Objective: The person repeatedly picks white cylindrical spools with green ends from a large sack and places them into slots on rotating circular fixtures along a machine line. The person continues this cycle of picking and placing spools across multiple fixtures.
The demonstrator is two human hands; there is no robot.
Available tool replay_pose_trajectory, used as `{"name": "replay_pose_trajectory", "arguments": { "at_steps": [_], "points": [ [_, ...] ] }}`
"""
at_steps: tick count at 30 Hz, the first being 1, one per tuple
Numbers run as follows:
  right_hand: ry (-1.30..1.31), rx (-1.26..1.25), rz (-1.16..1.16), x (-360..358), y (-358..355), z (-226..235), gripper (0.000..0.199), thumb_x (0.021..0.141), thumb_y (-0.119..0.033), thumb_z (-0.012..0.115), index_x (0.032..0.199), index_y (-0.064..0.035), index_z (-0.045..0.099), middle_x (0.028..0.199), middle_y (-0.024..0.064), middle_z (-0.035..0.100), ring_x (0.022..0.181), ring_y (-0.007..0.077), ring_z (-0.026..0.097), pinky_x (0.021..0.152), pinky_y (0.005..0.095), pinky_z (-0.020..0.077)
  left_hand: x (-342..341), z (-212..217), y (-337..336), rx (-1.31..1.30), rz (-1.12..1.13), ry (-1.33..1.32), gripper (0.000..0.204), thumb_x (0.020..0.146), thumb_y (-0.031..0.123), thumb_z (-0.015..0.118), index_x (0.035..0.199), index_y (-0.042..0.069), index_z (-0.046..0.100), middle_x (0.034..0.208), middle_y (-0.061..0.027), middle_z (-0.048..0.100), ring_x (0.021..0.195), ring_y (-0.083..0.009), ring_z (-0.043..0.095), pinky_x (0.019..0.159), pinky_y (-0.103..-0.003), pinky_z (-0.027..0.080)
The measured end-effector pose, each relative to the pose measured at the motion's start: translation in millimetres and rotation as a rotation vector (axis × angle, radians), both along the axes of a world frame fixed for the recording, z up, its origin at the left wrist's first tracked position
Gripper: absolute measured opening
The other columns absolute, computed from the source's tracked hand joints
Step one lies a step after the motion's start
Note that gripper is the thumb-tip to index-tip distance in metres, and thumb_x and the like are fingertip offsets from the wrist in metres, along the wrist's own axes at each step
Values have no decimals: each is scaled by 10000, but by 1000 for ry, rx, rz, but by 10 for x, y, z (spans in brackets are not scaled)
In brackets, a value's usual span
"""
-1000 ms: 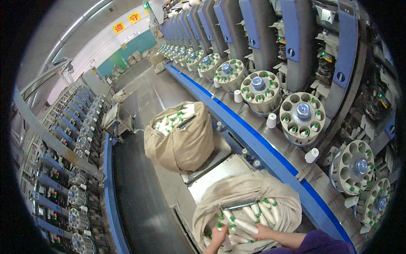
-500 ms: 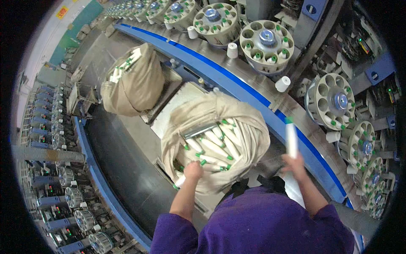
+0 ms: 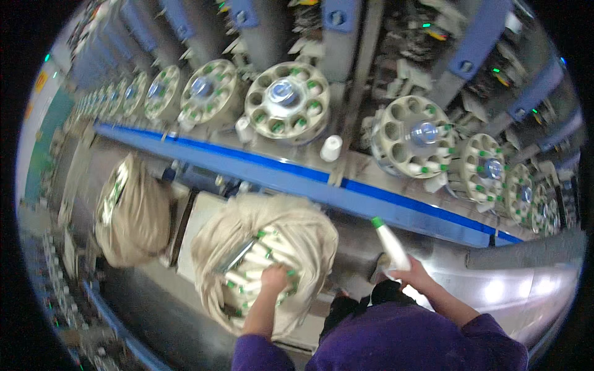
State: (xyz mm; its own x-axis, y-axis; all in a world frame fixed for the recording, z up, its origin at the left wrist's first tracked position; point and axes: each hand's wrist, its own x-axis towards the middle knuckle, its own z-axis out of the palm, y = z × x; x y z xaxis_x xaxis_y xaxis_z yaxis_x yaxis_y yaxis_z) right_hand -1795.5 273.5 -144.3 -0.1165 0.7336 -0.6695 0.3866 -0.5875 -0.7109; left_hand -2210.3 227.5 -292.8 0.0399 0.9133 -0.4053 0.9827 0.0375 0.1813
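Textile mill aisle, row of winding machines along a blue rail [image 3: 260, 162], round cream magazine wheels with green-tipped bobbins in pockets: one wheel [image 3: 286, 102] up centre, another wheel [image 3: 416, 136] to its right. Loose white bobbin [image 3: 331, 148] upright on the ledge between them. Right hand [image 3: 413, 276] out toward the rail, fingers clamped round base of a white yarn bobbin with green tip [image 3: 389, 241], tip tilted up-left. Left hand [image 3: 274, 277] down in open cloth sack [image 3: 265, 260] full of white green-tipped bobbins, fingers curled among them; cannot tell if gripping one. Second sack [image 3: 131, 211], same cloth, well to the left. Purple sleeves at lower edge. Motion blur throughout.
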Motion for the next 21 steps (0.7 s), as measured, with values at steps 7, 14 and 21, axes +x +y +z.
{"name": "replay_pose_trajectory", "arguments": {
  "at_steps": [7, 14, 21],
  "points": [
    [320, 6, 133, -297, 526, 405, 534, 886, -365, 624, 1227, 5, 444, 893, 71, 671, 455, 60, 470, 396, 226, 383, 485, 1556, 1055, -250, 718, -1439, 250, 827, 213, 649, 983, 18, 637, 1026, -151, 657, 953, -230, 607, 826, -358, 478],
    [1092, -457, 71, -75, 1457, 562, 529, 940, -424, 499, 1265, -7, 471, 739, 19, 580, 406, 19, 368, 345, 186, 332, 1454, 2371, 2140, -78, 510, -1971, 276, 941, 339, 506, 995, 71, 551, 1196, -118, 568, 1063, -258, 554, 917, -430, 462],
    [1381, 22, -449, 1331, 2145, 900, 359, 982, -356, 441, 683, -157, 452, 470, -77, 311, 357, 58, 276, 333, 215, 195, 1652, 2774, 2672, 379, 330, -2114, 258, 944, 323, 503, 1006, 75, 541, 1284, -123, 497, 1181, -291, 474, 1013, -461, 384]
  ]
}}
